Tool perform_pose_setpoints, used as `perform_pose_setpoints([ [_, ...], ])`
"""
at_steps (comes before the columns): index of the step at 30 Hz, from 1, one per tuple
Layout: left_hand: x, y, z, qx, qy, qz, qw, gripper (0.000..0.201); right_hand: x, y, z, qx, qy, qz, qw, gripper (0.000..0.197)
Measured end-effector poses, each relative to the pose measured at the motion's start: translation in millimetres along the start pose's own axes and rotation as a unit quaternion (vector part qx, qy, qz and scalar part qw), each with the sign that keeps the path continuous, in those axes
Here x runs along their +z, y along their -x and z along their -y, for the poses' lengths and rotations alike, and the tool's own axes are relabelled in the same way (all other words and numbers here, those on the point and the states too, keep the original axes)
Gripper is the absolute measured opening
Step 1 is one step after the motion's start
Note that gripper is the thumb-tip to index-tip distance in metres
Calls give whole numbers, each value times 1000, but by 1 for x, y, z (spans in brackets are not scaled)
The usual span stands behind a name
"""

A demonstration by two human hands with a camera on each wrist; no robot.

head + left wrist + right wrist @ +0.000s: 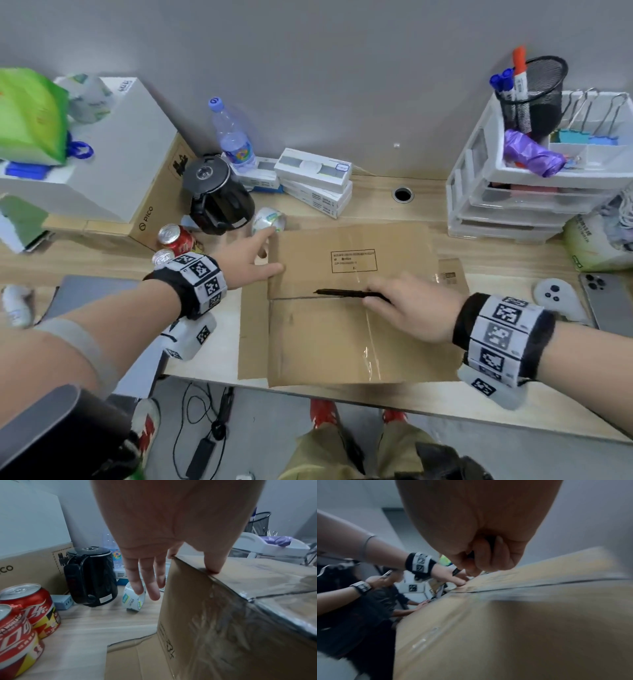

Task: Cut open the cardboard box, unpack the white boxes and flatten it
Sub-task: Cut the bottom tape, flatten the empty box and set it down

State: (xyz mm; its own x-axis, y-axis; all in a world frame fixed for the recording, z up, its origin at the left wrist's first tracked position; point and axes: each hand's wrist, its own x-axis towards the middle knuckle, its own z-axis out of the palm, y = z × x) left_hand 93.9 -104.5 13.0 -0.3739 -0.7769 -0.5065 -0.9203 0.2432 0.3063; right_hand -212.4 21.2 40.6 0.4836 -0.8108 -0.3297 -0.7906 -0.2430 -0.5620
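Observation:
The brown cardboard box (342, 335) stands on the wooden table (428, 212), its top seam (301, 298) covered with clear tape and a lower flap spread flat to the left. My right hand (407, 305) grips a slim black cutter (342, 293) laid along that seam, tip pointing left. In the right wrist view its fingers (484, 555) are curled tight just above the box top (522, 628). My left hand (265, 253) rests on the box's far left corner: its thumb (212, 569) presses the top edge, while the other fingers hang straight beside the box wall (214, 628). Several white boxes (313, 171) lie stacked at the back.
Left of the box stand a black kettle (215, 195), a tape roll (269, 221), red cans (174, 238) and a water bottle (233, 137). A white drawer organiser (513, 192) stands at the right, with a phone (609, 301) and a controller (556, 298) nearer. Another person's hands (368, 584) show at the left.

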Motion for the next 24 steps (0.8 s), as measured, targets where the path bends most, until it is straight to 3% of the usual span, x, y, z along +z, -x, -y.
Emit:
perform_pose_setpoints([
  [10,8,-7,7,-13,33,-11,999,89,24,-60,51,-60,115,5,992,29],
  [16,6,-9,3,-11,48,4,999,85,25,-61,53,-29,152,10,988,26],
  [24,-5,-16,-7,0,-21,34,999,84,12,-50,33,7,152,37,988,27],
])
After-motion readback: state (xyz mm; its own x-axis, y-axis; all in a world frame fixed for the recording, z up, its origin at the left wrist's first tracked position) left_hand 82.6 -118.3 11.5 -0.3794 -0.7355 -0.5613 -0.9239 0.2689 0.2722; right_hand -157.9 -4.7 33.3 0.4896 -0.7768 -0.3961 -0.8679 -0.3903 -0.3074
